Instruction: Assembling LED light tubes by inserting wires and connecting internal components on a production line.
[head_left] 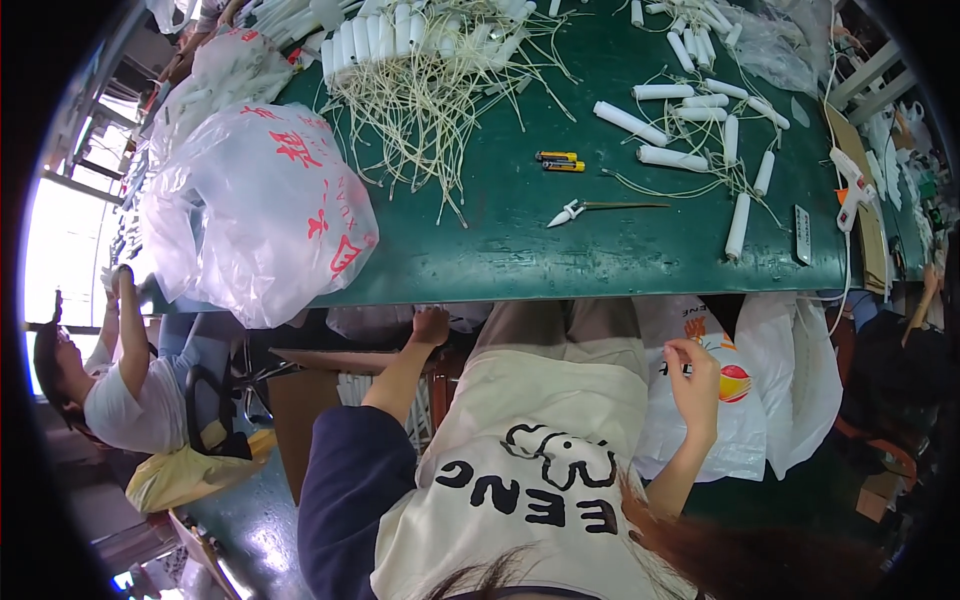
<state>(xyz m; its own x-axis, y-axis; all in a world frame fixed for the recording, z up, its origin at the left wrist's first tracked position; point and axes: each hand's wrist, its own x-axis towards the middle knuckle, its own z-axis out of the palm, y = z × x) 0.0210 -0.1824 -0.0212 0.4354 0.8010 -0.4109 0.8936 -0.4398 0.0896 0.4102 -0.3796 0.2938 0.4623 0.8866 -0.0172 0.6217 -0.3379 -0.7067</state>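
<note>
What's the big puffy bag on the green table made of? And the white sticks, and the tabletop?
The puffy bag looks like thin, shiny plastic: it's crinkly and partly see-through. The white sticks look like smooth, stiff plastic, though painted metal is possible. The green tabletop has a glossy skin that catches light, maybe vinyl or rubber; I can't tell what's underneath.

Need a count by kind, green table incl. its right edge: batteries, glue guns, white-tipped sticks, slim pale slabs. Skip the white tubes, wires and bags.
Yellow-and-black batteries: 2
White glue gun: 1
White-tipped thin stick: 1
Slim pale slab: 1
Total: 5
</note>
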